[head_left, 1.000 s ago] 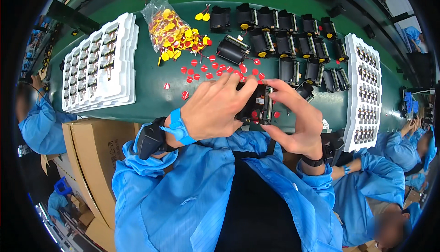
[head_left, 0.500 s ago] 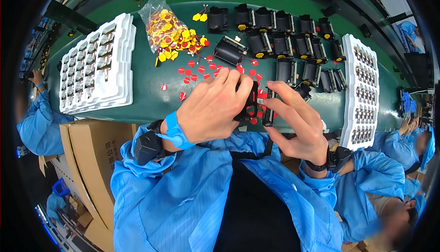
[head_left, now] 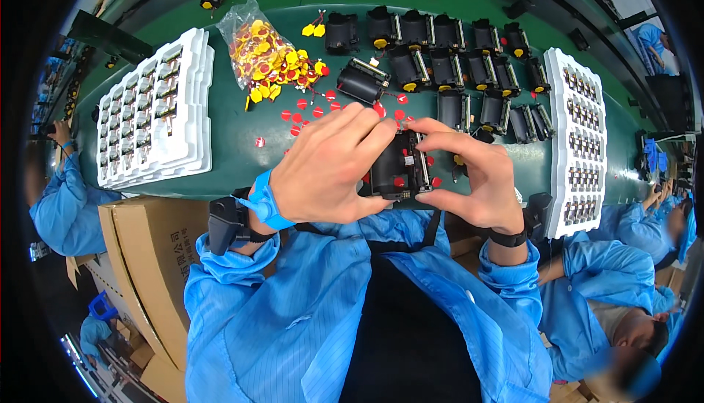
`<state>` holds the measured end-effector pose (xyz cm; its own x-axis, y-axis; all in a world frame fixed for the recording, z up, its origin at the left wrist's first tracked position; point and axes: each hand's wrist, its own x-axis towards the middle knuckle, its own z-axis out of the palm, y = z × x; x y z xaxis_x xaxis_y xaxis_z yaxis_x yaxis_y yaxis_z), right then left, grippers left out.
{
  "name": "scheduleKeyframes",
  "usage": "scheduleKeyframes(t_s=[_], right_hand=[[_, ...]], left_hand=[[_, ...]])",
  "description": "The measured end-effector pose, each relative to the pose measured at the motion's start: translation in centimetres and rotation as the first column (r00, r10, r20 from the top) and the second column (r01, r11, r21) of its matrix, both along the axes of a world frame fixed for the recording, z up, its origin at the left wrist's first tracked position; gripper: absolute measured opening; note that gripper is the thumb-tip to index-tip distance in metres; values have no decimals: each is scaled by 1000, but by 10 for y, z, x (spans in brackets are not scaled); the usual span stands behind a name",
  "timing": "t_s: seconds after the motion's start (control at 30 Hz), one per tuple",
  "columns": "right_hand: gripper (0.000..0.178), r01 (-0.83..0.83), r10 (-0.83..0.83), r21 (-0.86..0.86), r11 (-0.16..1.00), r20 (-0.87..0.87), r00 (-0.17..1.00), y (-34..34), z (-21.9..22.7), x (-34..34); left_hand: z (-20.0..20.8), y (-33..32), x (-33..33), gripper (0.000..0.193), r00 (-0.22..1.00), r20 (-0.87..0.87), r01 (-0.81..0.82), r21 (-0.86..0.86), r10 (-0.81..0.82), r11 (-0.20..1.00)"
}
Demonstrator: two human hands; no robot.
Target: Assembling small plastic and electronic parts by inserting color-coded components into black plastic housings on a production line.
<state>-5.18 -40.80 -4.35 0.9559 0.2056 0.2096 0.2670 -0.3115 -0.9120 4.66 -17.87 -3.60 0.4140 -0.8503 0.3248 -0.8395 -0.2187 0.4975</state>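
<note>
A black plastic housing (head_left: 386,171) is gripped by my left hand (head_left: 328,170), thumb at its near edge and fingers over its far side. My right hand (head_left: 480,179) pinches a narrow black and silver bar-shaped part (head_left: 422,167) by its two ends, thumb near and index finger far. The bar lies along the housing's right side, touching it; whether it is seated cannot be made out. Around and beneath them lie loose red discs (head_left: 296,118). Just beyond my hands rests another black housing (head_left: 361,82), tilted, with a bar along its edge.
Several black housings (head_left: 444,66) stand in rows at the far right. A clear bag (head_left: 236,27) spills yellow discs with wires (head_left: 265,91). Stacked white trays (head_left: 196,126) flank the left, another white tray (head_left: 555,155) the right. A cardboard box (head_left: 150,256) stands below the table's left edge.
The housing has turned so its open face shows, and the bar has come against its right side. My right hand has shifted slightly, its thumb now at the bar's near end.
</note>
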Motion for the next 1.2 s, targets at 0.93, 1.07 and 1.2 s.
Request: scheduleKeyframes(t_s=[0.93, 1.07, 1.2], right_hand=[[55, 53, -52, 2, 999, 199, 979, -2, 2, -20], [69, 7, 55, -287, 958, 209, 976, -5, 18, -22], [89, 68, 59, -449, 891, 263, 963, 19, 21, -35]], left_hand=[[2, -13, 2, 75, 996, 0, 91, -258, -94, 962], [8, -21, 1, 72, 996, 43, 87, -245, -79, 965], [10, -29, 1, 72, 999, 31, 41, -364, -32, 931]])
